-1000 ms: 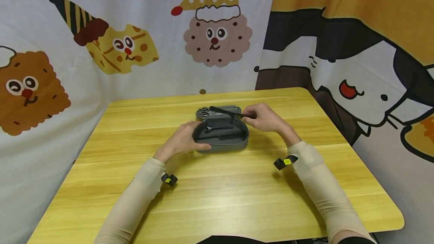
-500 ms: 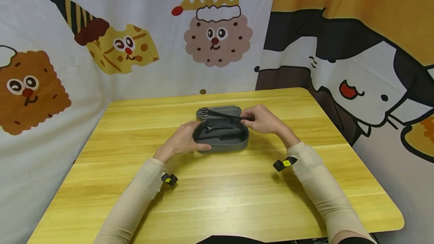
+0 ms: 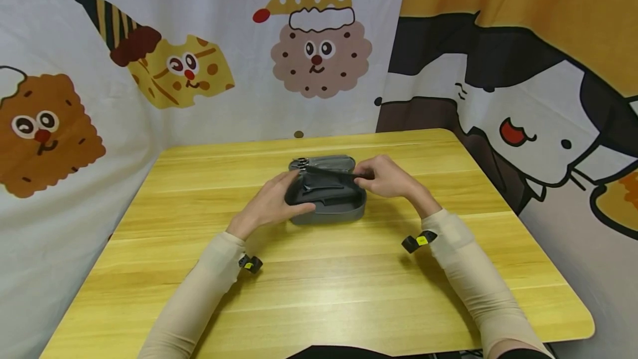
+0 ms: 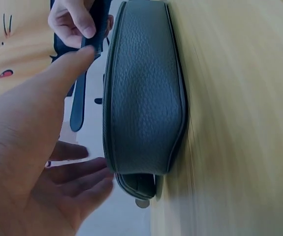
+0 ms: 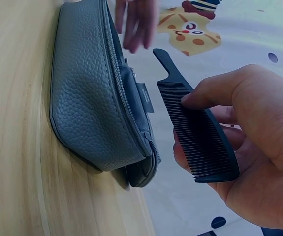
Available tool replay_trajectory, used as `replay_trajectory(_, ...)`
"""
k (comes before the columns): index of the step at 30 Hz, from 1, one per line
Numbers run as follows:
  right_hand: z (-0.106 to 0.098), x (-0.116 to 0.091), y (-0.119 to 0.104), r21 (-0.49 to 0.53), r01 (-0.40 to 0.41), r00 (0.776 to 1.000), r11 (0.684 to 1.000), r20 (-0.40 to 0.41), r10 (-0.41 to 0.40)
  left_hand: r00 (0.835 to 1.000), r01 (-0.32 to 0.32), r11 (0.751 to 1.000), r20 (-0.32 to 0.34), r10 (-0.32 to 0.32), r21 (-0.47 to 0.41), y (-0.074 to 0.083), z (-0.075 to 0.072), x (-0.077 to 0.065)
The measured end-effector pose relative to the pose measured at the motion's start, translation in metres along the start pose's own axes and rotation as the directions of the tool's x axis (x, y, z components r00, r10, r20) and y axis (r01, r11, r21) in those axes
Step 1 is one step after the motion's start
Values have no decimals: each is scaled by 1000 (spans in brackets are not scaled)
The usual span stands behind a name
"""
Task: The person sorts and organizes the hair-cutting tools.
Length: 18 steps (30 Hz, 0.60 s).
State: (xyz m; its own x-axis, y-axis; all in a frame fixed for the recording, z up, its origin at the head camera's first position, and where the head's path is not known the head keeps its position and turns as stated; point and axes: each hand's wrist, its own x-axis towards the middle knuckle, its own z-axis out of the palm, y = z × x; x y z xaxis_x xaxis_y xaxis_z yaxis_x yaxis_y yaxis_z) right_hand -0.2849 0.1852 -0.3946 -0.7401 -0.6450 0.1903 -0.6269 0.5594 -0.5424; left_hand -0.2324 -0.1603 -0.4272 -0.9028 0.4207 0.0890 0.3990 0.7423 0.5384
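My right hand (image 3: 382, 175) pinches a black comb (image 5: 198, 125) between thumb and fingers, teeth and handle showing in the right wrist view. The comb hangs above a grey zippered case (image 4: 143, 88) of pebbled, leather-like material. My left hand (image 3: 269, 204) is at the case's left end with fingers spread and the thumb stretched over the front rim. It looks loosened from the case wall; whether fingertips touch the rim is hard to tell. Dark slender things (image 3: 344, 200) lie inside the case, partly hidden and too dark to name.
The case's lid (image 3: 339, 160) lies folded open behind it, with metal finger rings (image 3: 301, 163), like those of scissors, at its left end. Everything stands on a yellow wooden table (image 3: 319, 287). A printed cloth (image 3: 209, 121) hangs behind the table.
The comb has come down, its handle end tipping lower over the case, as my right hand shifted slightly down. My left hand, which gripped the case's left end, has loosened and spread its fingers.
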Motion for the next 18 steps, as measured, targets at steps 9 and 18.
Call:
replay_trajectory(9,0,0,-4,18,-4,1000,1000,21,3,964,-210,972,-144,224,104,19,5,3)
replay_trajectory(18,3,2,-9,25,21,998,999,55,-22,874,-401,866,-159,459,300,27,16,6)
